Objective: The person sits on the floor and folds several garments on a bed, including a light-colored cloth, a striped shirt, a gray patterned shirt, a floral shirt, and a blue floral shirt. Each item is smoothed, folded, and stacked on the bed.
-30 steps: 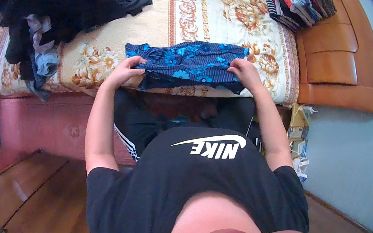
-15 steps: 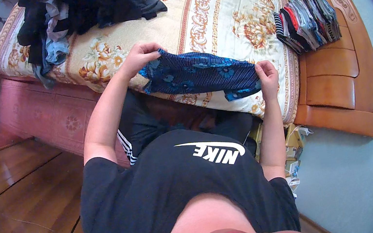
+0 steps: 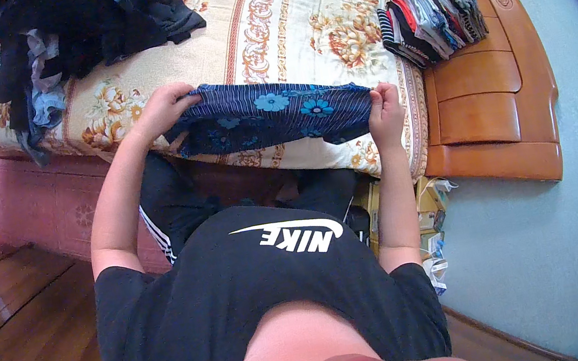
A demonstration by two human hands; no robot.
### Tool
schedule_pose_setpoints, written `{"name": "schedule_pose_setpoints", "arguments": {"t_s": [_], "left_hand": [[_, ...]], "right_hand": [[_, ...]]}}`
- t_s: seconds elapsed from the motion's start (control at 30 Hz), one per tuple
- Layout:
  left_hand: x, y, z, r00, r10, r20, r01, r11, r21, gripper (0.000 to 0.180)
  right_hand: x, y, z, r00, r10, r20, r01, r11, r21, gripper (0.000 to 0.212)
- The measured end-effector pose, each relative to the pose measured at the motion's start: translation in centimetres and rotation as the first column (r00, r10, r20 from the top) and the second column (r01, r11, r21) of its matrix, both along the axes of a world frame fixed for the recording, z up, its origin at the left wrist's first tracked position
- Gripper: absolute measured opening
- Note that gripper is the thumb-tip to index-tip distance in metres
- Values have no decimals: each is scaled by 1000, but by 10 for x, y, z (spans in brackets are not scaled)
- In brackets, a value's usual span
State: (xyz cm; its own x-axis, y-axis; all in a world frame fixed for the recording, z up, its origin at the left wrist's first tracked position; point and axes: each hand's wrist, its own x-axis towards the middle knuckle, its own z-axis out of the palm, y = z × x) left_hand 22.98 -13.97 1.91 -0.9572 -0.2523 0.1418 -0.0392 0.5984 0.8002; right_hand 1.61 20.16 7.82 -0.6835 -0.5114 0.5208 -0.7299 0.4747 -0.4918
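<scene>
Stretched between my two hands is a dark blue striped garment (image 3: 271,116) with lighter blue flowers; its exact kind does not show. My left hand (image 3: 170,108) pinches its upper left corner. At the upper right corner my right hand (image 3: 386,112) grips the cloth between thumb and fingers. The fabric hangs in a long folded strip above the near edge of the bed (image 3: 221,50), whose cover is cream with brown and orange flowers.
A heap of dark clothes (image 3: 95,29) lies on the bed's far left. Folded clothes (image 3: 433,15) stand in a row by the wooden headboard (image 3: 471,104) on the right. Boxes (image 3: 429,207) sit beside the bed at the lower right.
The garment has turned over or shifted in my hands, so more large flowers show and its upper edge is straighter. The whole view has moved, placing the bed further left.
</scene>
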Motion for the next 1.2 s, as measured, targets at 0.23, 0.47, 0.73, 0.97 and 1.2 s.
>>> {"name": "schedule_pose_setpoints", "arguments": {"t_s": [0.23,0.47,0.73,0.97,1.2], "left_hand": [[-5,21,-12,916,351,-192,-316,929,191,16],[43,18,56,930,-228,288,212,974,85,16],[49,0,-16,942,194,276,-160,977,-140,13],[-172,-105,-95,910,-49,-412,-162,873,-460,20],[-383,-232,190,882,158,-445,-336,872,-357,9]], "right_hand": [[1,14,3,982,31,-184,58,887,458,18],[0,66,31,760,60,647,-240,951,194,13],[-39,64,29,343,68,937,-556,819,144,8],[-214,-12,-74,949,-313,47,178,651,738,22],[-363,-83,143,758,-389,-524,588,754,292,22]]}}
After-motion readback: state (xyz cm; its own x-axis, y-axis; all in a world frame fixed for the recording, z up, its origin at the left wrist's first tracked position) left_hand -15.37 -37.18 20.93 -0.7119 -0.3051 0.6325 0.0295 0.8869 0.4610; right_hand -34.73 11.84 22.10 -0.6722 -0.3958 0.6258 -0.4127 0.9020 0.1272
